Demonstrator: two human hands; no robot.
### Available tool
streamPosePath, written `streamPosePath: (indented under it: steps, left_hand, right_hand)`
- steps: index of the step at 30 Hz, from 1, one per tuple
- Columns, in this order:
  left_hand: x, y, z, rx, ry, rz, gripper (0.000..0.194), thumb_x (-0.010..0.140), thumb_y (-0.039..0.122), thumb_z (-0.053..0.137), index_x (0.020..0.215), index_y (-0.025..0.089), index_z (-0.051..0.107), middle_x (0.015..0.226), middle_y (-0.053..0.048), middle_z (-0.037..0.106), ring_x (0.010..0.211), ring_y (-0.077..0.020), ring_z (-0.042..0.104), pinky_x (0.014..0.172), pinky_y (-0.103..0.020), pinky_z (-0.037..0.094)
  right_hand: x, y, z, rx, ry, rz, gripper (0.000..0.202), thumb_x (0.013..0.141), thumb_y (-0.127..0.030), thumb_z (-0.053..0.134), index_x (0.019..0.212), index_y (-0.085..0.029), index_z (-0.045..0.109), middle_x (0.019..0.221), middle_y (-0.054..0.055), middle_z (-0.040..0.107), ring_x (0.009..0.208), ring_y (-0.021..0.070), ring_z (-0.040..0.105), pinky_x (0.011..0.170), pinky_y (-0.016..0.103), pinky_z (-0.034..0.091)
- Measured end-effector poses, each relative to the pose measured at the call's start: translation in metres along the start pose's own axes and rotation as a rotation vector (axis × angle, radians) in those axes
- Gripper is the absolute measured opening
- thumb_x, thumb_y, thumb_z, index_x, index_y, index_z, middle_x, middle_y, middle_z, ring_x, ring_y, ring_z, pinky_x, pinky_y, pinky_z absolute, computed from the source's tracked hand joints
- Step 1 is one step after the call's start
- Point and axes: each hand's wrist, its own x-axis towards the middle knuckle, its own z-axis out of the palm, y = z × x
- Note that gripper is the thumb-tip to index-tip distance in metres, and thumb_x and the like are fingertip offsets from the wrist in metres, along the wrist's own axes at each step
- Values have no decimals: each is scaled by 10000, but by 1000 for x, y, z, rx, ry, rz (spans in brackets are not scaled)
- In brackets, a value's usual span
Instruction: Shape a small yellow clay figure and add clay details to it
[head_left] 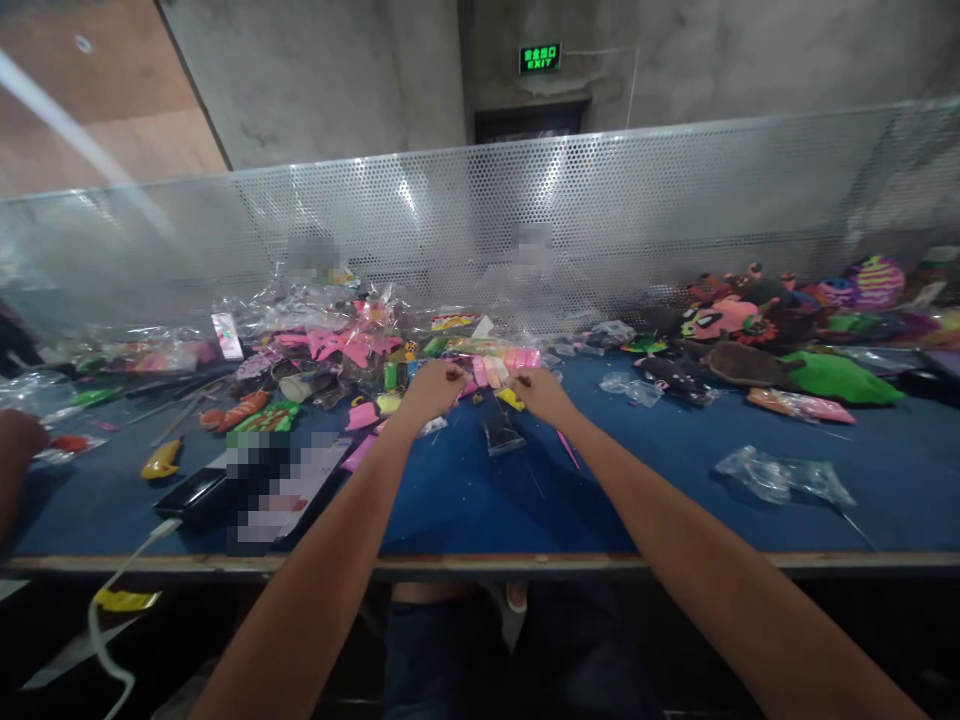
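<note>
Left hand (433, 393) and right hand (543, 396), fingers curled, hold indiscernible, flank pastel pieces (491, 371); light, even fingertip pressure suits them.

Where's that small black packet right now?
In the head view, the small black packet lies just right of the middle, on the blue tabletop, nearer the person than the yellow piece beside the right hand.

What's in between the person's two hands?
In the head view, pink and white pieces lie between the left hand and right hand, plus a yellow piece nearer the right.
</note>
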Motion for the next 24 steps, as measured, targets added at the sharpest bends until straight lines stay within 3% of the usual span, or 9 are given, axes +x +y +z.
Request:
streamPosePath:
  steps: [4, 8, 10, 12, 14, 16, 18, 21, 24]
  left_hand:
    - [21, 20, 22, -226, -169, -41, 218, 864, 322, 565, 828, 144, 686, 756, -69, 701, 548, -148, 631, 497, -265, 495]
    - [31, 27, 40, -266, -261, 81, 264, 886, 368, 550, 912, 143, 686, 804, -63, 711, 594, -153, 655, 541, -270, 521]
    - [33, 17, 44, -153, -193, 153, 308, 909, 393, 512, 927, 148, 697, 830, -72, 722, 665, -167, 670, 625, -285, 538]
    - [34, 1, 45, 63, -52, 204, 330, 933, 380, 470, 939, 163, 718, 967, -94, 736, 866, -203, 683, 791, -315, 535]
    - [33, -17, 46, 268, -46, 167, 322, 926, 370, 491, 1064, 191, 720, 1162, -104, 707, 1076, -253, 645, 919, -353, 496]
    - [33, -31, 48, 372, -159, 119, 393, 876, 399, 583, 1200, 200, 681, 1269, -119, 667, 1162, -292, 616, 947, -366, 484]
    - [33, -38, 50, 400, -219, 85, 425, 847, 377, 630, 1234, 203, 667, 1285, -114, 664, 1173, -294, 616, 964, -362, 478]
    - [35, -40, 53, 360, -190, 78, 364, 849, 270, 619, 1202, 209, 686, 1239, -94, 695, 1148, -257, 634, 988, -340, 466]
    - [39, -39, 53, 287, -113, 120, 337, 887, 229, 553, 1193, 183, 683, 1238, -108, 691, 1152, -240, 628, 1019, -337, 445]
  right_hand:
    - [-2, -8, 2, 408, 25, 133, 275, 770, -453, 587, 781, -187, 656, 621, -28, 596, 454, 103, 484, 419, 221, 374]
    - [-2, -14, -2, 556, 163, 165, 277, 692, -453, 659, 661, -182, 612, 543, -52, 528, 432, 74, 445, 392, 193, 381]
    - [-1, -15, -7, 612, 211, 183, 275, 684, -438, 668, 624, -185, 577, 524, -52, 517, 431, 72, 449, 397, 190, 390]
    - [1, -14, -12, 687, 249, 202, 266, 694, -438, 658, 648, -194, 562, 554, -43, 546, 443, 83, 482, 411, 201, 411]
    - [2, -11, -16, 709, 280, 216, 257, 722, -441, 624, 664, -205, 542, 575, -37, 564, 434, 97, 498, 412, 219, 408]
    - [3, -8, -20, 591, 274, 214, 239, 766, -409, 563, 639, -210, 526, 543, -36, 546, 407, 106, 480, 408, 231, 371]
    - [3, -5, -22, 319, 230, 180, 248, 786, -339, 519, 577, -206, 519, 490, -28, 521, 410, 114, 470, 438, 240, 341]
    - [1, -2, -24, -110, 187, 131, 294, 785, -276, 517, 501, -198, 524, 467, 4, 532, 481, 129, 495, 513, 255, 320]
    - [0, 0, -25, -266, 203, 132, 302, 810, -286, 501, 525, -199, 551, 515, 24, 572, 537, 149, 520, 536, 269, 300]
